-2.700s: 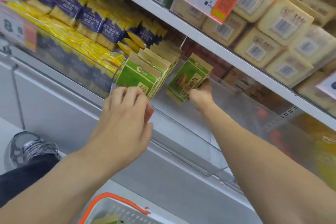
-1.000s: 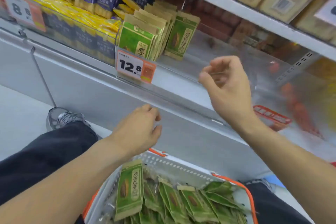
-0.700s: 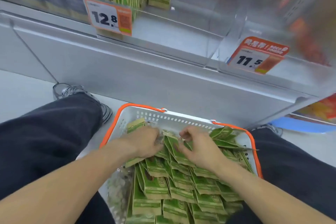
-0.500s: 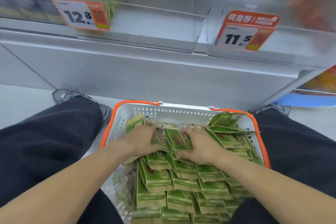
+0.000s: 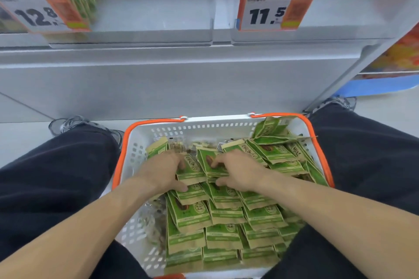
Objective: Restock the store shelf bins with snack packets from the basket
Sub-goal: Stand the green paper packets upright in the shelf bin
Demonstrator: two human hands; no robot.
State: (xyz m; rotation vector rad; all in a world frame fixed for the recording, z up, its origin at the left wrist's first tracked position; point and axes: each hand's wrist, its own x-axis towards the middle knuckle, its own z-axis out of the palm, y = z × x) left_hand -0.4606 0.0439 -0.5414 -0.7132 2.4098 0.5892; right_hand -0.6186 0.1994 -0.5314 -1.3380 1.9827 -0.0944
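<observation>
**Op:** Snack packets (image 5: 226,210) fill the basket (image 5: 145,142) between my knees, lying in overlapping rows like shingles. My worry is the lift: they're slick and stacked loosely, so if I pull a clump, the lower ones could slide out and drop to the floor, or drag their neighbours over the rim.

**Desk:** What do your hands have?

**Op:** Both are down at the far end of the pile. My left hand (image 5: 165,171) is curled around the left edge of one packet (image 5: 191,169), fingers on top and thumb below its near edge. My right hand (image 5: 240,173) is on the packet beside it (image 5: 212,164), fingertips pressing its face and thumb hooked under the lower edge. A light pinch, I'd judge, not a firm one.

**Desk:** And the target?

**Op:** The clear shelf bin (image 5: 154,11) above, behind the 12.8 tag (image 5: 38,13), half filled at its left side. A weak grip may spill packets on the way up.
</observation>
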